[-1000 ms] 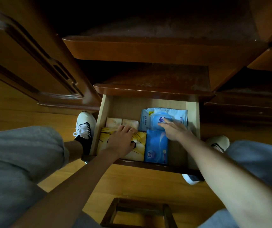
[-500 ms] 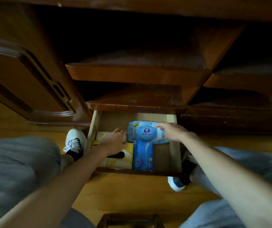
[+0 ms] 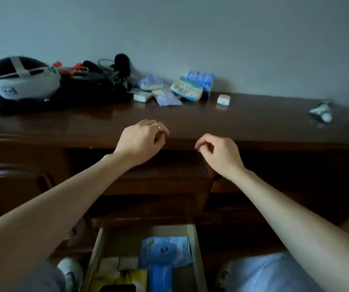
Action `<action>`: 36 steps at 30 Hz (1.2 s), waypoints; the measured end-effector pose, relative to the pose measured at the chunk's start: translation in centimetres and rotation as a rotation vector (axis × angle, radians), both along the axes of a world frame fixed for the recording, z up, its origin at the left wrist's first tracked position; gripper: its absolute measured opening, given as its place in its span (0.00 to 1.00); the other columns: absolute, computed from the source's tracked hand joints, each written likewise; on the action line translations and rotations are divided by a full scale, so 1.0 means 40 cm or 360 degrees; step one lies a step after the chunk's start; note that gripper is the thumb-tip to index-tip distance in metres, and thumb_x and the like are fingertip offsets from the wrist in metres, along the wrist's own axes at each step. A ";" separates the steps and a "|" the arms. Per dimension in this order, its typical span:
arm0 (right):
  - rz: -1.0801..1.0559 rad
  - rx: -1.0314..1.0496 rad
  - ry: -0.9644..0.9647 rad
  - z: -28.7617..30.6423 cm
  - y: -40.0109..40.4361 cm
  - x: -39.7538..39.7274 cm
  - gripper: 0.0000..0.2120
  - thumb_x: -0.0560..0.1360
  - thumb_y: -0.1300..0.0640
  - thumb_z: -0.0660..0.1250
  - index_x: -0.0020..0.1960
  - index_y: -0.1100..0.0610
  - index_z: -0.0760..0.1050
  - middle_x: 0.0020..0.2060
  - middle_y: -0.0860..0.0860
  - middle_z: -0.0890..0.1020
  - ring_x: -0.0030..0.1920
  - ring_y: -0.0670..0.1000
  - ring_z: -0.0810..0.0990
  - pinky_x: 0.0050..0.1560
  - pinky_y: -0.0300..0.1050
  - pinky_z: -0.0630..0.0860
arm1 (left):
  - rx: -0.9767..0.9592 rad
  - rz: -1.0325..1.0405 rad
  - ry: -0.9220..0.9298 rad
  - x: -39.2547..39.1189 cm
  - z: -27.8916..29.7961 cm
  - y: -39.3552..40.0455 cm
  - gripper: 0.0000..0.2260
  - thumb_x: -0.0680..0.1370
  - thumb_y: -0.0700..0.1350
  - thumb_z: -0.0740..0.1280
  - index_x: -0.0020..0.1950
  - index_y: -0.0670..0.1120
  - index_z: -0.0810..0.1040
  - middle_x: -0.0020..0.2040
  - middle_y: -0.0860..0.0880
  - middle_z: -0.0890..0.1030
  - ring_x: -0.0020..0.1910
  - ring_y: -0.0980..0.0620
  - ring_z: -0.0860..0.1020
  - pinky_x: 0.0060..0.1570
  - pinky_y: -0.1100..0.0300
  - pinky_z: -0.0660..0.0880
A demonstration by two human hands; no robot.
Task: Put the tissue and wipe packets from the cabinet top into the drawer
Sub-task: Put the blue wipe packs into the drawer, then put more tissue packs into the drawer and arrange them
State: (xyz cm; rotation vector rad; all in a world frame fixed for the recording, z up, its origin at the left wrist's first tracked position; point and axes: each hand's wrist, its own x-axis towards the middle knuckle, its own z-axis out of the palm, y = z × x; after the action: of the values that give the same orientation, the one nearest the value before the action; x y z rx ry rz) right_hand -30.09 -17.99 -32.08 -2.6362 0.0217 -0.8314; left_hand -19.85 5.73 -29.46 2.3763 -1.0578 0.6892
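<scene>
Two hands are hovering over the counter's (image 3: pixel 253 119) front edge, both empty: left hand (image 3: pixel 140 142) with fingers (image 3: pixel 161 133) loosely curled and a ring showing, right hand (image 3: pixel 220 152) with fingers curled inward too, pinching nothing. Several tissue and wipe packets (image 3: pixel 175 90) are sitting in a cluster near the counter's back edge, by the wall, just beside a dark pile of gear with a helmet (image 3: pixel 21 77) toward the left end. Below, the drawer (image 3: pixel 196 256) is standing open, holding blue wipe packs (image 3: pixel 165 251) and a yellow tissue pack (image 3: pixel 125 277).
</scene>
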 end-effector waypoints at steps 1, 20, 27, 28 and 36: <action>-0.0063 -0.0029 -0.0071 0.036 -0.018 0.029 0.09 0.78 0.52 0.61 0.48 0.41 0.79 0.41 0.37 0.84 0.41 0.41 0.81 0.41 0.44 0.79 | 0.0007 0.0030 -0.0002 0.034 0.030 -0.021 0.08 0.80 0.47 0.65 0.54 0.55 0.82 0.54 0.56 0.83 0.57 0.52 0.79 0.46 0.55 0.78; -0.0773 -0.0111 -0.0045 0.182 -0.267 0.759 0.14 0.79 0.44 0.62 0.59 0.51 0.73 0.54 0.52 0.81 0.55 0.58 0.80 0.44 0.51 0.74 | 0.0328 0.0064 0.0142 0.650 0.059 -0.377 0.30 0.76 0.65 0.59 0.76 0.55 0.69 0.75 0.49 0.70 0.75 0.47 0.64 0.74 0.48 0.60; -0.0988 0.1250 0.0090 0.153 -0.476 1.030 0.47 0.72 0.30 0.67 0.74 0.63 0.59 0.71 0.62 0.73 0.70 0.64 0.72 0.68 0.55 0.69 | 0.0639 0.0028 0.0229 0.748 -0.002 -0.534 0.38 0.77 0.72 0.46 0.83 0.55 0.52 0.84 0.50 0.52 0.82 0.49 0.47 0.80 0.45 0.44; -0.0949 0.1320 0.0092 0.139 -0.492 1.049 0.48 0.70 0.29 0.68 0.73 0.63 0.60 0.69 0.62 0.75 0.68 0.63 0.74 0.68 0.54 0.70 | 0.0642 0.0034 0.0221 0.756 -0.007 -0.537 0.38 0.77 0.72 0.46 0.83 0.55 0.52 0.84 0.50 0.52 0.82 0.49 0.48 0.79 0.45 0.44; -0.0987 0.0951 -0.0160 0.110 -0.431 0.957 0.45 0.62 0.40 0.81 0.68 0.62 0.67 0.66 0.61 0.74 0.67 0.62 0.73 0.67 0.55 0.71 | 0.0578 0.0127 0.0360 0.731 0.002 -0.518 0.31 0.81 0.62 0.52 0.83 0.52 0.53 0.84 0.50 0.51 0.82 0.49 0.45 0.76 0.36 0.35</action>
State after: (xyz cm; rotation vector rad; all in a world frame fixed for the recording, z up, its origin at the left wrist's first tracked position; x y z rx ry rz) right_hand 8.18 -35.24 -27.69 -2.0154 0.9435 -0.9515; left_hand 9.38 -14.99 -29.39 2.7374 -1.0663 0.2582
